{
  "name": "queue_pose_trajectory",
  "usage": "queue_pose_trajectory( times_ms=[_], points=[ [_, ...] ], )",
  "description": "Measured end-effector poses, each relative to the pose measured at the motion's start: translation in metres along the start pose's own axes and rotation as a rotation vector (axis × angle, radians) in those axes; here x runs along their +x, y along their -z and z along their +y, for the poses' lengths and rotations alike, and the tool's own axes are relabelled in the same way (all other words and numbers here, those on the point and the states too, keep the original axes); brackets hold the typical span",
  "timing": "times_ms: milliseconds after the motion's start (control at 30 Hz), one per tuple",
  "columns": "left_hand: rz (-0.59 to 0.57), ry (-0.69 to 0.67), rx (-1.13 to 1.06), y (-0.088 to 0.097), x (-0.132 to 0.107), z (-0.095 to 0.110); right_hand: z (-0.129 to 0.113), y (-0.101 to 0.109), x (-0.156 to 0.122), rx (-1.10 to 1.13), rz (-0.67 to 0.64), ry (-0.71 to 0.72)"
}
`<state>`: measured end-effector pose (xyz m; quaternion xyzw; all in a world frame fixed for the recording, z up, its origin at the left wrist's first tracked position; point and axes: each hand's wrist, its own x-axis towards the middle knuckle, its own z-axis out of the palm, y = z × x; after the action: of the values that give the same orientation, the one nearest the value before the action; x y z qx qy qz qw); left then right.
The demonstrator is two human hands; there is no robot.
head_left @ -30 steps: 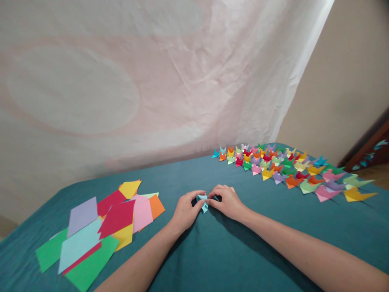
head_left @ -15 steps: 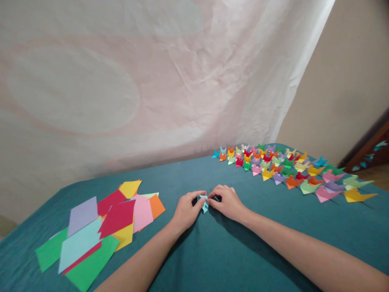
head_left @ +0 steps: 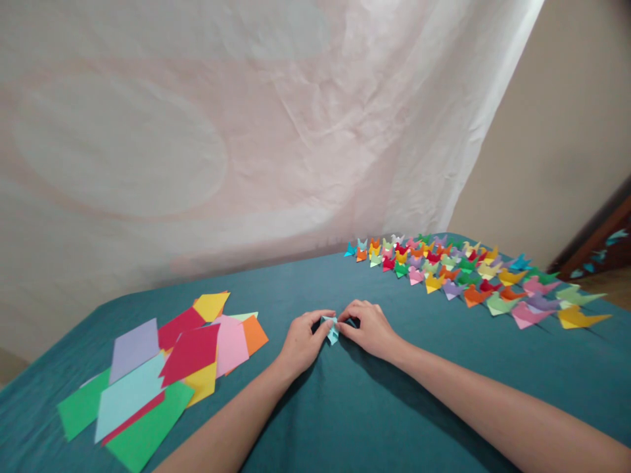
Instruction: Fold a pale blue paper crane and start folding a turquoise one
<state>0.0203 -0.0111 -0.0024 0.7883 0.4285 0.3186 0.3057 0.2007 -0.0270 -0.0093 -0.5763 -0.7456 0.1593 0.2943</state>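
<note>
A small piece of folded light blue paper (head_left: 333, 332) is held between my two hands, just above or on the cloth near the middle of the table. My left hand (head_left: 304, 338) pinches its left side between thumb and fingers. From the right, my right hand (head_left: 369, 328) grips the other side with thumb and forefinger, the remaining fingers curled. Fingertips cover part of the folds, so the full shape of the paper is hidden.
Loose coloured paper sheets (head_left: 192, 351) lie overlapping on the left of the green tablecloth (head_left: 305, 420). Rows of folded paper birds (head_left: 434, 282) stand at the back right. Behind the table hangs a pale curtain (head_left: 276, 131), with a wall (head_left: 557, 131) to its right.
Almost nothing differs. The folded light blue paper has turned very slightly between my fingers, while both hands stay in place.
</note>
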Motion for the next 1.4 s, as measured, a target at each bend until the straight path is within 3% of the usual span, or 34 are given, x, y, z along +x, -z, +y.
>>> queue_pose_trajectory(
  times_ms=[700, 1033, 1400],
  points=[
    [-0.013, -0.006, -0.004, 0.0003, 0.0005, -0.0007, 0.0010, -0.0006, -0.0004, 0.000, 0.003, 0.009],
    [-0.037, -0.078, 0.011, 0.0015, -0.0002, 0.0034, 0.0001, -0.0008, -0.0030, -0.019, 0.046, 0.058],
    [-0.019, -0.069, 0.107, -0.0019, -0.0007, 0.0015, 0.0007, -0.0012, -0.0028, -0.061, 0.042, 0.082]
  ],
)
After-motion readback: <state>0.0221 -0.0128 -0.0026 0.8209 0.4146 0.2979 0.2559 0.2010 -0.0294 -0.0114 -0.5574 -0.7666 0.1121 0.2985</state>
